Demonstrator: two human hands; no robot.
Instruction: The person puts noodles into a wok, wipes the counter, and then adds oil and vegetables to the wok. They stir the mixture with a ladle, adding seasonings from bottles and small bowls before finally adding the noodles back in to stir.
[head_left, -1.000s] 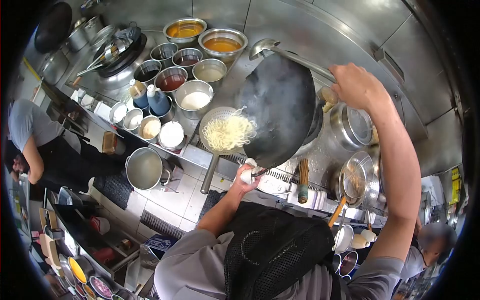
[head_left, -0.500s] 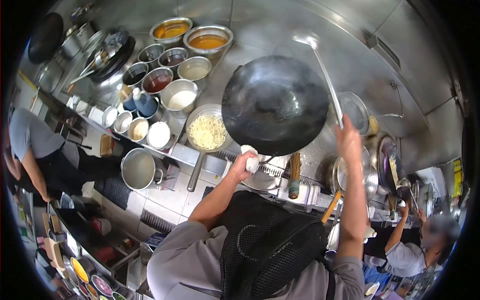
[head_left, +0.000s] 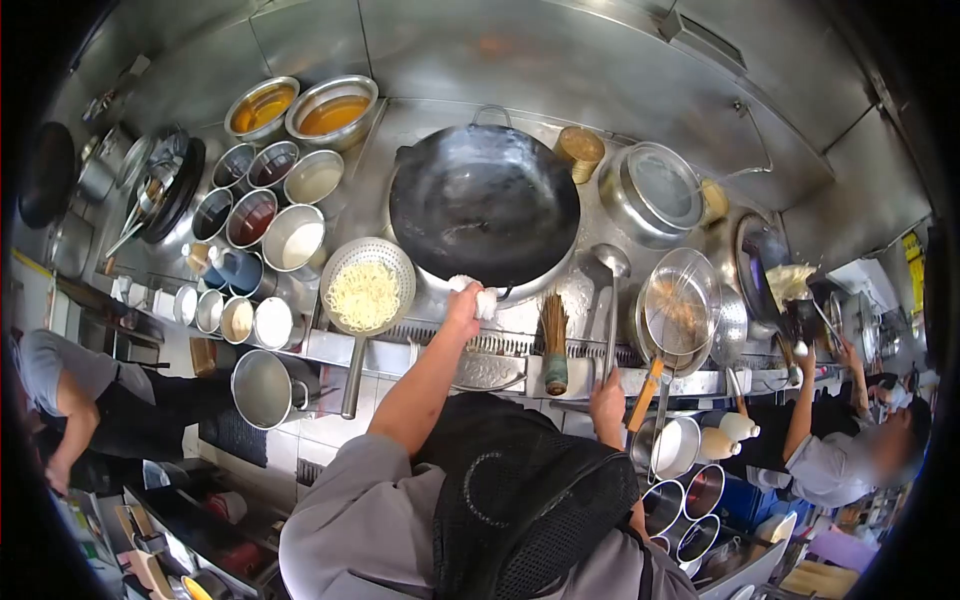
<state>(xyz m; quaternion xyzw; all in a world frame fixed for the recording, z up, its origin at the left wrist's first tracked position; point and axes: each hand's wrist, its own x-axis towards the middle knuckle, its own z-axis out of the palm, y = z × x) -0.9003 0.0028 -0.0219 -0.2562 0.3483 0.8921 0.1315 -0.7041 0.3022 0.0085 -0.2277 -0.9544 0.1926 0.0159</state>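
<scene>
The person's left arm reaches forward, its hand [head_left: 464, 310] in a closed grip on a white cloth [head_left: 487, 304] at the near edge of the wok [head_left: 484, 205], which rests level on the stove. The right hand [head_left: 607, 405], held low near the body, grips the ladle [head_left: 613, 262] by its handle, bowl pointing away. Left of the wok, a strainer [head_left: 405, 262] holds noodles [head_left: 363, 296].

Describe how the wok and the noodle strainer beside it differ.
The wok is dark and wide; the strainer is silvery and much smaller.
The wok holds no noodles; the strainer holds a pale heap of them.
The left hand, with a white cloth, is at the wok's near edge; neither hand touches the strainer.
Both are round and face upward.
</scene>
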